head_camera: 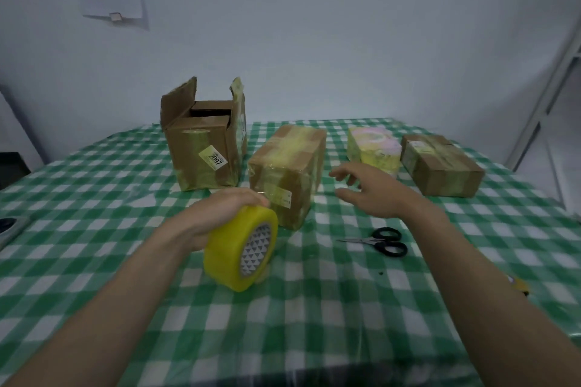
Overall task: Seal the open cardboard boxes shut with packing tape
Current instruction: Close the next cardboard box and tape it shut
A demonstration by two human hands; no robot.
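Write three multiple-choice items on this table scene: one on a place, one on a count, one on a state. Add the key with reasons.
1. Where do the black-handled scissors lie?
A. inside a box
B. on the green checked tablecloth, near the right hand
C. in the left hand

2. How many cardboard boxes stand with flaps up?
A. one
B. three
C. none

3. What is the state of the yellow roll of packing tape?
A. hanging on the wall
B. lying untouched
C. gripped by the left hand

Key: B, they rest on the cloth; A, only the open brown cardboard box at the left has raised flaps; C, fingers curl over the roll.
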